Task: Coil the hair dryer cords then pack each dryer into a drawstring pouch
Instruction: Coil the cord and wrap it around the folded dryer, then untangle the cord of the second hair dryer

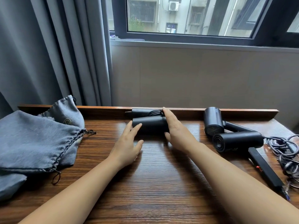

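A black hair dryer (150,126) lies on its side at the back middle of the wooden desk (153,183), its folded handle and coiled cord (153,112) against the back ledge. My right hand (175,131) wraps the barrel's right end, fingertips reaching the coil, thumb in front. My left hand (129,143) has its fingers spread, with the tips touching the barrel's left end. Two more black dryers (212,120) (237,141) lie at the right beside a loose tangle of cords (288,152). Grey drawstring pouches (32,139) (64,110) lie at the left.
A raised wooden ledge (97,109) runs along the desk's back edge, with a wall and window behind. Grey curtains (48,54) hang at the back left. Another grey pouch (9,183) lies at the front left corner.
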`<state>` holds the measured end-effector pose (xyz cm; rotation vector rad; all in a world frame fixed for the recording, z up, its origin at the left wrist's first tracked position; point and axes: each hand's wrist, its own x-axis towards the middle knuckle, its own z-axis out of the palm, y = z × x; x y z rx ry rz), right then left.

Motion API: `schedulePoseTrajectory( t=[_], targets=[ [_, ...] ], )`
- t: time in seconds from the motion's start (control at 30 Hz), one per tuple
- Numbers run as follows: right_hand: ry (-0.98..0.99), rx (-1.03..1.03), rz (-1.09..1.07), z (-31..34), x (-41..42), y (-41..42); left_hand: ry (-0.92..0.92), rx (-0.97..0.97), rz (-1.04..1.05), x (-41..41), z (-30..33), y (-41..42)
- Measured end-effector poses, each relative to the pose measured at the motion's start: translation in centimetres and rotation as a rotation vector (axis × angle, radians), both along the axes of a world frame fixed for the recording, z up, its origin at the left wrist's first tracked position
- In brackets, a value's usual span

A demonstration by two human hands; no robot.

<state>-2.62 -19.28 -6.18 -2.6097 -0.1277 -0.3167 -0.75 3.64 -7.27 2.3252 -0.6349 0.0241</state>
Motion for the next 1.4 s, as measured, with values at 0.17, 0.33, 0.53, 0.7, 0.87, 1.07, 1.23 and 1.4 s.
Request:
schedulePoseTrajectory(
  t=[0.17,0.33,0.53,0.7,0.87,1.07,1.23,1.4],
  targets=[
    [-0.002,0.105,-0.086,-0.1,-1.8,-0.5,-0.028,-0.04,0.033,-0.9,-0.1,0.2],
    [0.048,0.005,-0.16,0.4,-5.4,-3.2,-0.089,0.013,-0.009,-2.6,-0.5,-0.3],
    [-0.107,-0.272,-0.261,1.8,-11.0,-6.9,-0.126,0.034,-0.135,-4.4,-1.4,-1.4],
    [-0.077,-0.442,-0.636,1.7,-16.1,-10.9,-0.13,0.053,-0.196,-5.4,-1.8,-1.8],
    [0.219,-0.332,-0.786,-0.7,-18.0,-12.2,-0.122,0.066,-0.239,-6.3,-1.6,-2.8],
    [0.191,-0.348,-0.75,-1.2,-18.6,-10.1,-0.128,0.068,-0.3,-7.7,-1.0,-3.3],
    [0.149,-0.355,-0.595,-1.4,-19.8,-5.0,-0.119,0.046,-0.297,-8.0,-1.0,-2.9],
    [0.133,-0.312,-0.348,-1.3,-18.8,0.4,-0.167,-0.03,-0.321,-8.2,0.7,-2.7]
  ],
)
